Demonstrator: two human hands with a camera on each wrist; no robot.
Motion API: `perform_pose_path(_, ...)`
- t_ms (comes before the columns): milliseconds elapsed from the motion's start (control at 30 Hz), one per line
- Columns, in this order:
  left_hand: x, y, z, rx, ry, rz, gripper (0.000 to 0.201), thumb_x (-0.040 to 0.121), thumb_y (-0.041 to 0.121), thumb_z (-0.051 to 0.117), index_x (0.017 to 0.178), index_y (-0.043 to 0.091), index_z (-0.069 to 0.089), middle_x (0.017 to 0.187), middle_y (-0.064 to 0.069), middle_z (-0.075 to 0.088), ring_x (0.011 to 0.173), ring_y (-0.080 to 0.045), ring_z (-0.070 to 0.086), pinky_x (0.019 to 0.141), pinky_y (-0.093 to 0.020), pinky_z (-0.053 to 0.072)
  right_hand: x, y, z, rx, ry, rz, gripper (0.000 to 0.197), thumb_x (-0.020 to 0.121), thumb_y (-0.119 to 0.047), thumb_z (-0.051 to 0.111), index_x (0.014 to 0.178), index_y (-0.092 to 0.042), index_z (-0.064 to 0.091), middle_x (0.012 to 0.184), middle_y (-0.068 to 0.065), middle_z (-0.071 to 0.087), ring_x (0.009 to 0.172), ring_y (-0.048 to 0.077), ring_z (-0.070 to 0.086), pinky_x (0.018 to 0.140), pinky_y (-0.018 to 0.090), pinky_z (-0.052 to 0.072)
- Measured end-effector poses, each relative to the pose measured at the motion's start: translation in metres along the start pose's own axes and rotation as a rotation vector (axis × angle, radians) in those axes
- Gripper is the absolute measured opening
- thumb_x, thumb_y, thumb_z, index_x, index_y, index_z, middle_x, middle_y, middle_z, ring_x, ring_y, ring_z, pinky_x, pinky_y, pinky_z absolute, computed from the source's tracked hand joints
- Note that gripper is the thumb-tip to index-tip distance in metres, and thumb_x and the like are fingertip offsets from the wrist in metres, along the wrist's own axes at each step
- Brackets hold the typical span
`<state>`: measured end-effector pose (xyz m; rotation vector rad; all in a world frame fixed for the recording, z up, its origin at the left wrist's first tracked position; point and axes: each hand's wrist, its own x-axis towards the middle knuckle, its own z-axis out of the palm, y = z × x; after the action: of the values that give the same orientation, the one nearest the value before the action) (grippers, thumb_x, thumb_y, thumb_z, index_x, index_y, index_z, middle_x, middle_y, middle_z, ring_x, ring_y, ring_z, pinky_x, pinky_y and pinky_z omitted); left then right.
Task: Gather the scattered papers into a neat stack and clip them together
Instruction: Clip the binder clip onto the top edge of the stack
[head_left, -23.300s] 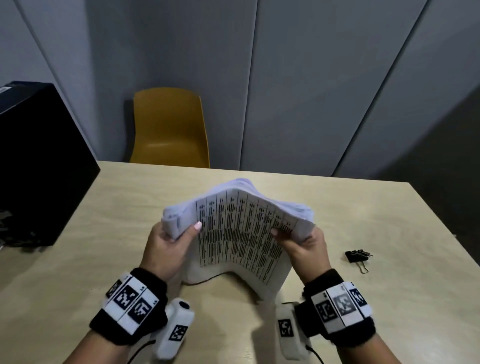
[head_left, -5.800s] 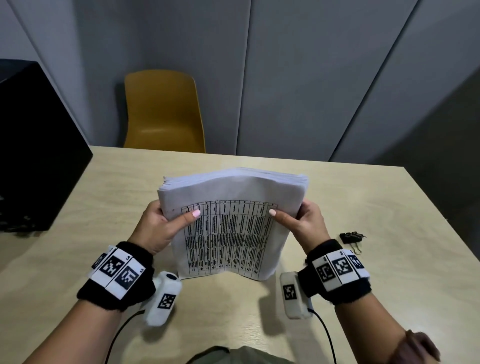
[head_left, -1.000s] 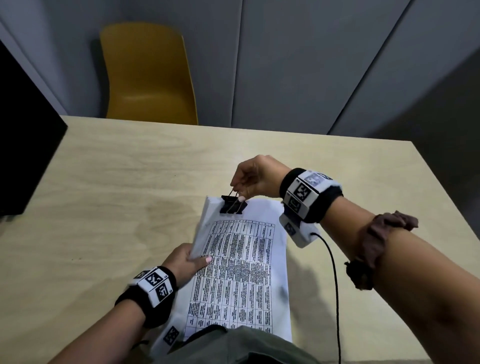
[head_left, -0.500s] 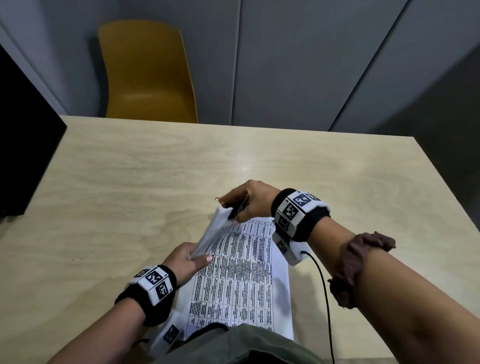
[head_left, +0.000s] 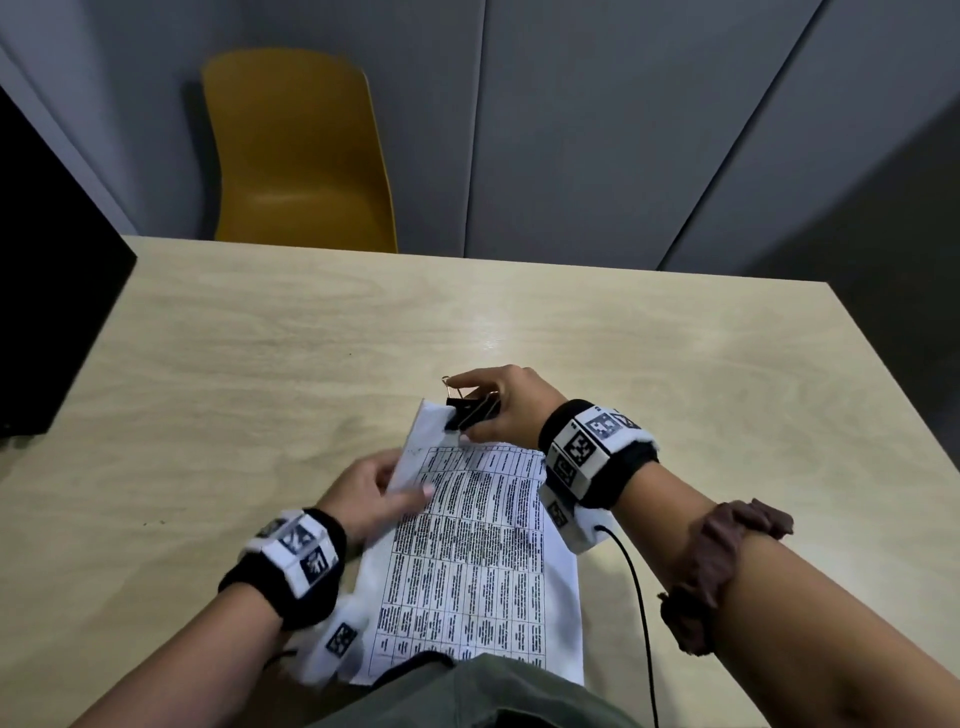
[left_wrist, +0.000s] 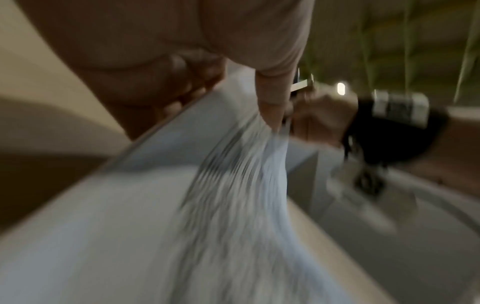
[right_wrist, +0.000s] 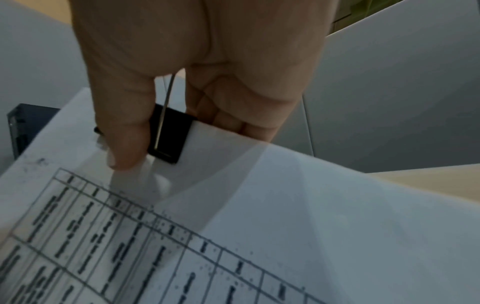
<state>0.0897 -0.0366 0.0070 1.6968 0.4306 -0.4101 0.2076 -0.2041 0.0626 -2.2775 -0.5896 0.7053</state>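
A stack of printed papers (head_left: 470, 561) with a table on the top sheet lies near the table's front edge, its left side lifted. A black binder clip (head_left: 471, 411) sits on the stack's far edge. My right hand (head_left: 496, 410) pinches the clip (right_wrist: 170, 135) and its wire handle between thumb and fingers. My left hand (head_left: 371, 493) grips the raised left edge of the stack (left_wrist: 182, 185), thumb on top and fingers beneath. The left wrist view is blurred.
The wooden table (head_left: 311, 338) stretches beyond the papers. A yellow chair (head_left: 296, 156) stands behind its far edge. A black box (head_left: 41, 291) sits at the left. A cable (head_left: 636, 597) trails from my right wrist.
My right hand with the clip has shifted left along the far edge of the stack over the last second. My left hand has kept its hold on the raised left edge.
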Motion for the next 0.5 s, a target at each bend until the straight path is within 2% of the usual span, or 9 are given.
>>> perform_pose_path(67, 0.002, 0.026, 0.000, -0.135, 0.037, 0.120, 0.022, 0.085, 0.017, 0.060, 0.101, 0.031, 0.059, 0.103, -0.001, 0.063, 0.097, -0.019, 0.060, 0.087, -0.037, 0.050, 0.000, 0.000, 0.002, -0.012, -0.002, -0.018, 0.067, 0.070, -0.013, 0.078, 0.130, -0.023, 0.050, 0.118, 0.005, 0.066, 0.104, 0.019, 0.063, 0.095, 0.033, 0.050)
perform_pose_path(133, 0.006, 0.043, 0.000, -0.184, 0.060, 0.201, 0.019, 0.088, 0.012, 0.055, 0.100, 0.023, 0.064, 0.101, -0.006, 0.066, 0.098, -0.021, 0.060, 0.084, -0.033, 0.049, 0.001, 0.000, 0.002, 0.004, 0.044, -0.041, 0.068, 0.069, -0.013, 0.078, 0.130, -0.021, 0.049, 0.123, 0.006, 0.063, 0.107, 0.019, 0.062, 0.096, 0.034, 0.050)
perform_pose_path(200, 0.009, 0.048, 0.000, -0.231, 0.088, 0.244, 0.020, 0.089, 0.010, 0.054, 0.102, 0.015, 0.068, 0.102, -0.011, 0.070, 0.102, -0.026, 0.062, 0.089, -0.037, 0.048, -0.003, 0.000, 0.001, 0.008, 0.145, -0.099, 0.069, 0.066, -0.016, 0.081, 0.127, -0.017, 0.050, 0.133, 0.003, 0.052, 0.111, 0.018, 0.057, 0.095, 0.033, 0.050)
perform_pose_path(300, 0.008, 0.046, 0.000, -0.299, 0.099, 0.275, 0.022, 0.089, 0.009, 0.053, 0.095, 0.018, 0.072, 0.104, -0.005, 0.073, 0.106, -0.020, 0.064, 0.097, -0.038, 0.043, -0.011, 0.001, 0.000, 0.006, 0.286, -0.226, 0.075, 0.060, -0.024, 0.085, 0.125, -0.013, 0.048, 0.136, 0.000, 0.049, 0.119, 0.015, 0.051, 0.095, 0.035, 0.049)
perform_pose_path(400, 0.006, 0.044, -0.001, -0.300, 0.058, 0.277, 0.023, 0.088, 0.008, 0.054, 0.091, 0.018, 0.074, 0.099, -0.004, 0.074, 0.100, -0.019, 0.065, 0.095, -0.039, 0.044, -0.016, -0.001, -0.004, -0.065, 0.146, -0.237, 0.083, 0.062, -0.031, 0.084, 0.135, -0.018, 0.044, 0.139, -0.002, 0.051, 0.126, 0.012, 0.048, 0.106, 0.030, 0.039)
perform_pose_path(467, 0.004, 0.042, 0.003, -0.285, 0.053, 0.288, 0.021, 0.088, 0.008, 0.054, 0.091, 0.017, 0.073, 0.097, -0.004, 0.075, 0.095, -0.016, 0.067, 0.091, -0.037, 0.046, -0.017, -0.002, -0.009, -0.103, -0.008, -0.148, 0.082, 0.063, -0.035, 0.083, 0.134, -0.018, 0.046, 0.135, -0.002, 0.055, 0.123, 0.012, 0.051, 0.105, 0.026, 0.038)
perform_pose_path(500, 0.003, 0.041, 0.005, -0.285, 0.066, 0.304, 0.021, 0.087, 0.007, 0.055, 0.092, 0.016, 0.073, 0.096, -0.005, 0.075, 0.093, -0.017, 0.067, 0.089, -0.036, 0.048, -0.017, -0.002, -0.010, -0.130, -0.073, -0.107, 0.076, 0.063, -0.036, 0.082, 0.130, -0.017, 0.051, 0.129, -0.001, 0.060, 0.117, 0.013, 0.056, 0.102, 0.026, 0.041)
